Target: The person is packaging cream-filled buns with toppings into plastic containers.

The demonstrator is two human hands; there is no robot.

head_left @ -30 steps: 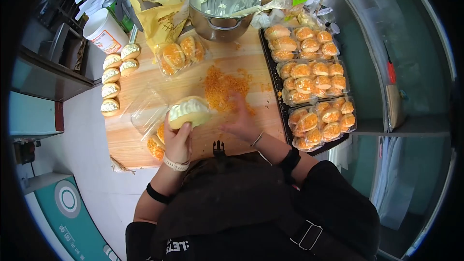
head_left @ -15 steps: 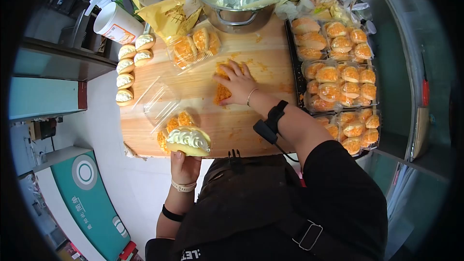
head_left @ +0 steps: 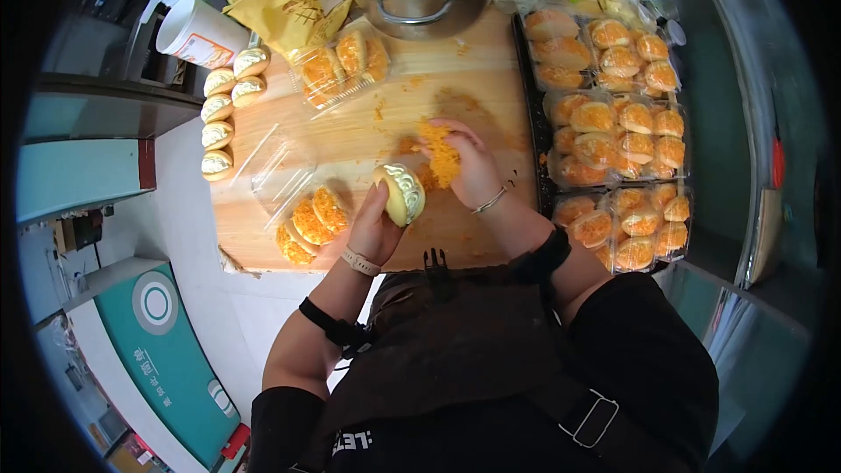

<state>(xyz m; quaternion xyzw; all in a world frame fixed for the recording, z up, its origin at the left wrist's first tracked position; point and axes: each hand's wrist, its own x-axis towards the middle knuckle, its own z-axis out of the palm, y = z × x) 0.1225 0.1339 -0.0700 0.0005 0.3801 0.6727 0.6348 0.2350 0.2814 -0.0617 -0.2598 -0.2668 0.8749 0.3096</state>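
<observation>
If read from the far left, begins with cream-filled buns [head_left: 217, 134] lined along the edge of the bench [head_left: 236, 219], with cream exposed, likely to spare it from smearing. Next, near the front, shows an open clear box [head_left: 285, 166] with orange-coated buns [head_left: 320, 215] leaning against one another, apparently stood on edge to save room. Holds in the left hand [head_left: 372, 215] a single creamed bun [head_left: 405, 195], raised above the bench, with fingers closed around the pale outer shell and cream turned toward the right, seemingly so as to leave the filling untouched and within reach. Just beyond, has loose orange shreds [head_left: 427, 178] heaped on the wood, handy between both sides. With the right hand [head_left: 473, 162] cups a clump [head_left: 441, 153] of shreds in curled fingers, close to the cream; cannot tell whether touching. Farthest right, has packed boxes [head_left: 596, 127] set in tight rows on a dark tray [head_left: 534, 105], presumably to stay together and off the messy wood.
</observation>
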